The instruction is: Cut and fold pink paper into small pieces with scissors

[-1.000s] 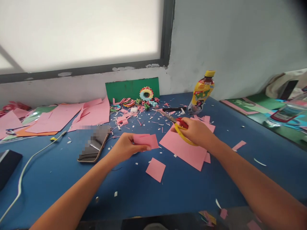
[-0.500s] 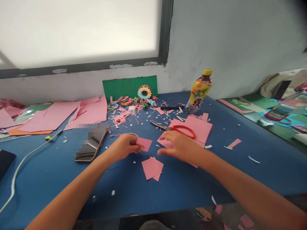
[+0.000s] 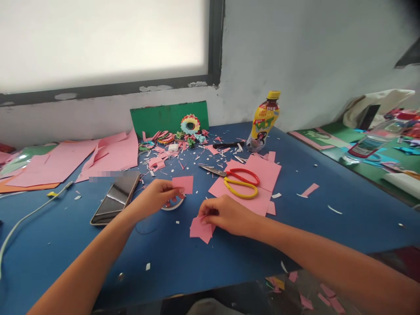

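Pink paper on a blue worktop [image 3: 344, 218]

The small paper squares [image 3: 201, 228] and the larger sheet [image 3: 262, 173] are plain pink; the scissors [image 3: 241, 183] have one red and one yellow handle loop; the bottle [image 3: 262, 122] is yellow-capped with a yellow, green-lettered label, its liquid apparently dark; a green card [image 3: 157, 117] stands behind.

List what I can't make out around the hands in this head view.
- How many pink squares lie under the right hand: its fingers cover them.
- Tape roll: mostly hidden behind the left hand, which pinches a pink square.
- Phone: far end blurred out.
- Bottle label: too small to read.
- White cable: cut off by the left edge.
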Demonstrator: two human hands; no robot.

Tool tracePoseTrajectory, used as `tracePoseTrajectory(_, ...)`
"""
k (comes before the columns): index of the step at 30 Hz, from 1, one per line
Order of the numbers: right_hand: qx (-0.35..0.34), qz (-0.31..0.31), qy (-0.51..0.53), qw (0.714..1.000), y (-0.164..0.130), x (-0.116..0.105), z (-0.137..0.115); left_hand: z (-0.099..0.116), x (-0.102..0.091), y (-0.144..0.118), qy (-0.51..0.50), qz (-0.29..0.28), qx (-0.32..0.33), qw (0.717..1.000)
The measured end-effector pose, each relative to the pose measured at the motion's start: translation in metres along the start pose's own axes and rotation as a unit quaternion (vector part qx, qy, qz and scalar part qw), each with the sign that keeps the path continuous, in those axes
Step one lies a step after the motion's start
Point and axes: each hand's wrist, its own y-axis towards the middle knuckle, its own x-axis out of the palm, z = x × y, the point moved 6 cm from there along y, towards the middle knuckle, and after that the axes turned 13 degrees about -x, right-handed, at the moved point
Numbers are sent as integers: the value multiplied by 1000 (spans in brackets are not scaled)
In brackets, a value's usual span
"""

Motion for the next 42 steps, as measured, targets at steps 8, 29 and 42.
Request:
tracePoseTrajectory(8,66,114,52,990,6,-32,20,-3,9,-3,-19,-67,-25,997)
tracePoseTrajectory(29,172,63,-338,923,-14,-115,48,35,63,-7,354,144,142,913)
tracePoseTrajectory(42,0,506,-278,817,-40,-182,10,114,94,108,318,125,61,938)
